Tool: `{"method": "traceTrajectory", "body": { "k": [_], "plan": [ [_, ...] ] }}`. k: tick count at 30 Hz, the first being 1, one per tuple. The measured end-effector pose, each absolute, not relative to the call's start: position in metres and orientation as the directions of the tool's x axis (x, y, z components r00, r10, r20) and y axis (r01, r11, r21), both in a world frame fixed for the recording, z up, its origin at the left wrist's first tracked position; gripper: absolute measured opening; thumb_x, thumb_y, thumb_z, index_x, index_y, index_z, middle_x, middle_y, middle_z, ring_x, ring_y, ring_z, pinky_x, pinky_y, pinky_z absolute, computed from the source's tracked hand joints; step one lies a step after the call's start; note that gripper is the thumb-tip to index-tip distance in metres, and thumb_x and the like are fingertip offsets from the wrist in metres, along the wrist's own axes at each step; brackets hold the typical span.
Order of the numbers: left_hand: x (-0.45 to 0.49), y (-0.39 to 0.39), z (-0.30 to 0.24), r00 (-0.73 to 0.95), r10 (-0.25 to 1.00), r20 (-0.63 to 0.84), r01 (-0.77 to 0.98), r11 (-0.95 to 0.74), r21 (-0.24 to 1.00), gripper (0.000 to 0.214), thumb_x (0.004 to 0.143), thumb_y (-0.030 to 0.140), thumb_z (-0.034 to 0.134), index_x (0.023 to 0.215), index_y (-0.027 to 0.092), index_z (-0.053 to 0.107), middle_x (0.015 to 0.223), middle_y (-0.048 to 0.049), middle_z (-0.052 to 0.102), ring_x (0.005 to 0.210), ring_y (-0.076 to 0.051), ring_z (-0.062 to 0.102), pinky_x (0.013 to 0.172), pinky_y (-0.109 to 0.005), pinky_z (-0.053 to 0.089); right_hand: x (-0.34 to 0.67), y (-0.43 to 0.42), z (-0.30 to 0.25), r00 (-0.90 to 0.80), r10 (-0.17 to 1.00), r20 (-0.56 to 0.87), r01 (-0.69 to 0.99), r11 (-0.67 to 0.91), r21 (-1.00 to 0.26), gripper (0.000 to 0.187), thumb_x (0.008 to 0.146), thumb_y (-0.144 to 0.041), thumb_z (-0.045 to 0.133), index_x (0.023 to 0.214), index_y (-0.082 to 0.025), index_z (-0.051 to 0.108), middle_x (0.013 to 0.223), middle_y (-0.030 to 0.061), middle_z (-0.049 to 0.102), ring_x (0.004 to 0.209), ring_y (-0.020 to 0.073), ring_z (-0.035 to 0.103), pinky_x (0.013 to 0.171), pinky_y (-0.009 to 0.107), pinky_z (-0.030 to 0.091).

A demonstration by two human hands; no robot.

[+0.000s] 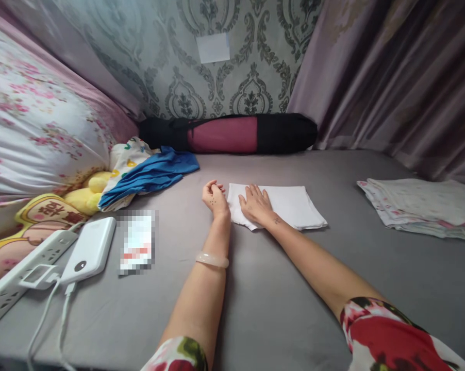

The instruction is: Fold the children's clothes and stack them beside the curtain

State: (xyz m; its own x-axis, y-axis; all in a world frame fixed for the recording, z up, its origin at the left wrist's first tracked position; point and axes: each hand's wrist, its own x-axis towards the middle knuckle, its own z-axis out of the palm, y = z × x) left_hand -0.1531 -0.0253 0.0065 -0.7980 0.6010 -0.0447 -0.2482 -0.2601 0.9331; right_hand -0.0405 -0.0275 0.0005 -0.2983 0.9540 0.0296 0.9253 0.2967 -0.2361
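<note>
A folded white cloth (290, 203) lies flat on the grey bed sheet, its long side running left to right. My right hand (255, 204) rests palm down on the left half of it, fingers spread. Just off the cloth's left edge is my left hand (215, 199), turned on its side with the fingers loosely curled in and nothing visible in them. A pale bangle (212, 259) circles my left forearm.
Folded patterned cloths (421, 206) are stacked at the right. To the left lie a blue garment (151, 175), a yellow plush toy (39, 216), a power bank (89, 247), a power strip (8, 286) with cables, and a blurred packet (137, 242). A black-and-pink long bag (225, 135) lies along the wall.
</note>
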Motion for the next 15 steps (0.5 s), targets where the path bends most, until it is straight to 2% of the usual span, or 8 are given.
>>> {"method": "traceTrajectory", "body": {
  "k": [9,15],
  "plan": [
    [-0.158,-0.024,0.007,-0.817,0.575,-0.048,-0.246,-0.272,0.930,0.019,0.075,0.017,0.042,0.086,0.016,0.057,0.066,0.0020,0.057,0.052,-0.008,0.054,0.048,-0.017,0.036,-0.045,-0.027,0.002,-0.294,0.955,0.037,0.929,0.294,-0.226,0.061,0.098,-0.040,0.025,0.146,-0.003,0.035,0.155,0.0172,0.029,0.144,0.0277,0.021,0.116,0.047,0.012],
    [-0.161,-0.023,0.006,-0.826,0.562,-0.045,-0.234,-0.269,0.934,0.019,0.074,0.018,0.042,0.086,0.016,0.057,0.066,0.0023,0.057,0.052,-0.007,0.054,0.049,-0.017,0.037,-0.067,-0.025,0.006,-0.379,0.923,0.062,0.895,0.382,-0.231,0.059,0.098,-0.037,0.022,0.148,-0.008,0.033,0.157,0.0133,0.027,0.145,0.0263,0.019,0.116,0.048,0.012]
  ]
}}
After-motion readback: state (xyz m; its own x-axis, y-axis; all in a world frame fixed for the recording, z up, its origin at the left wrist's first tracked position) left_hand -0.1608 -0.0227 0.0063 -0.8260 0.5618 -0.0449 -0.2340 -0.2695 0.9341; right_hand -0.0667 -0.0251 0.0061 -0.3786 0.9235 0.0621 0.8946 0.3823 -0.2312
